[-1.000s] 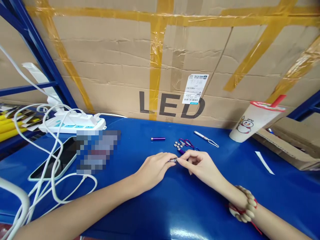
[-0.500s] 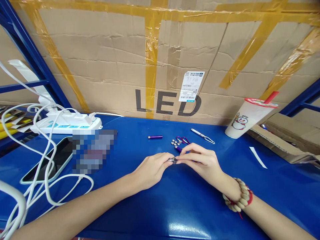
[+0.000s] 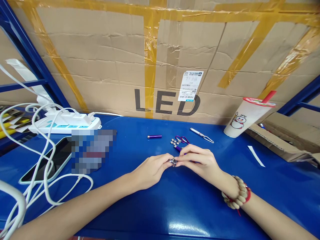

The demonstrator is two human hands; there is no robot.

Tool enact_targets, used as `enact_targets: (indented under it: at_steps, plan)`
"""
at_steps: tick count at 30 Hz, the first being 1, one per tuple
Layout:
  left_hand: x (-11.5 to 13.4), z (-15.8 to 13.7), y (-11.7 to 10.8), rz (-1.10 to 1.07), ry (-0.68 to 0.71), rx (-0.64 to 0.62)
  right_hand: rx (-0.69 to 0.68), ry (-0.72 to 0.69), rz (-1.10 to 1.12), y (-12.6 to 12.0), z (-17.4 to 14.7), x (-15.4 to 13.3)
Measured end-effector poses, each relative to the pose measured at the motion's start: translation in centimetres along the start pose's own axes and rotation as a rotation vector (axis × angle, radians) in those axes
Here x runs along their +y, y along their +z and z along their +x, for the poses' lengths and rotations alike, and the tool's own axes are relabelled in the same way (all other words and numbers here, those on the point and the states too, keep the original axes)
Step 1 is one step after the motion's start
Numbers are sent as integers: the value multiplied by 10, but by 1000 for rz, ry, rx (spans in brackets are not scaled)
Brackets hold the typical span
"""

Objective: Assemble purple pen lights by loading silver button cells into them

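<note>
My left hand (image 3: 153, 170) pinches a small dark-silver metal cylinder (image 3: 172, 161) with a round open end. From the other side, the closed fingertips of my right hand (image 3: 200, 161) meet the cylinder's right edge. Just beyond my right fingers lies a purple tube (image 3: 177, 148), partly hidden by them. Several button cells (image 3: 175, 142) are grouped beside it, along with a purple carabiner clip (image 3: 182, 139). Another purple tube (image 3: 155, 136) with a metal end rests farther left. A silver penlight (image 3: 197, 132) with a wire clip lies behind my right hand.
A sealed drink cup (image 3: 246, 118) with a red straw stands at the right, near an open cardboard tray (image 3: 280, 141) and a white strip (image 3: 256, 156). White cables, a power strip (image 3: 67, 124) and a phone (image 3: 47, 161) occupy the left. A big taped carton (image 3: 112, 66) walls the back.
The small metal cylinder has turned slightly between my fingers, so its round open end shows more clearly. Both hands stay nearly in place.
</note>
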State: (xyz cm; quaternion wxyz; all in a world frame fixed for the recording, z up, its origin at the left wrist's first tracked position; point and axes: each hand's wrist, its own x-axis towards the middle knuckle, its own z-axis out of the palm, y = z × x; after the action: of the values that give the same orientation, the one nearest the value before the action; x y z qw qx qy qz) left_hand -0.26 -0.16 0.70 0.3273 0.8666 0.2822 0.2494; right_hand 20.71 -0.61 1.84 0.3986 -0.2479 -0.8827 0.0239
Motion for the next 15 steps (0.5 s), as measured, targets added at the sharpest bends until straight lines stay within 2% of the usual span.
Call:
enact_targets:
  at_steps: [8, 15]
  plan:
    - [0, -1, 3, 58, 8, -28, -125, 47, 67, -8, 3, 1]
    - [0, -2, 3, 103, 19, -30, -110, 106, 40, -2, 4, -6]
